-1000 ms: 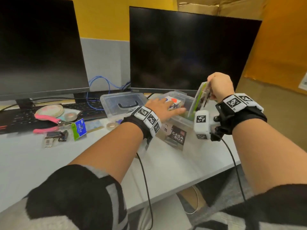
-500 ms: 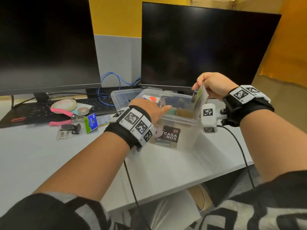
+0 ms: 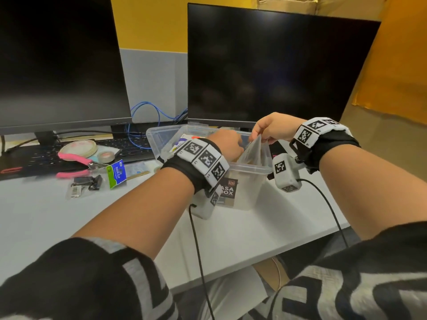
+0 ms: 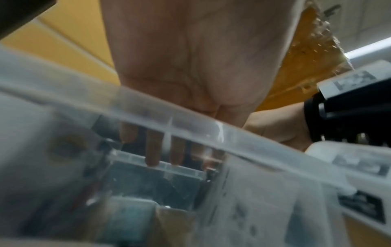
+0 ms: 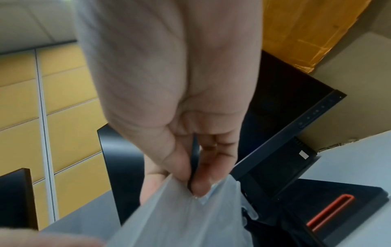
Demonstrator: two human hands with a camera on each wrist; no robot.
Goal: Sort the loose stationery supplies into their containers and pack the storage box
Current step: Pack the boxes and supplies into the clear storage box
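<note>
- The right hand (image 3: 276,129) holds a clear plastic bag (image 3: 254,153) by its top edge, with the thumb and fingers (image 5: 198,182) squeezed together on the plastic, so that grip is clamped on the bag.
- The bag hangs down from that hand into the right end of the clear storage box (image 3: 248,181), and what is in it is too blurry to tell.
- The left hand (image 3: 227,143) reaches down into the box, just beside the bag.
- In the left wrist view its fingers (image 4: 153,148) point straight down behind the box wall and look spread apart, not curled on anything (the view is blurry, so whether the tips touch something is hard to tell).
- The box stands on the white table (image 3: 69,215) in front of the right monitor (image 3: 277,65), and it has a dark label on its front wall.
- A small white packet with an orange spot (image 3: 184,140) lies inside the box, at the left end.
- Loose things lie on the table to the left of the box, well apart from both hands: pink pliers (image 3: 76,162), a small roll of tape (image 3: 106,155), a big flat roll (image 3: 78,147), a blue and green binder clip pack (image 3: 116,173) and black binder clips in a clear bag (image 3: 86,183).
- A black keyboard (image 3: 129,146) sits behind them, under the left monitor (image 3: 57,65).
</note>
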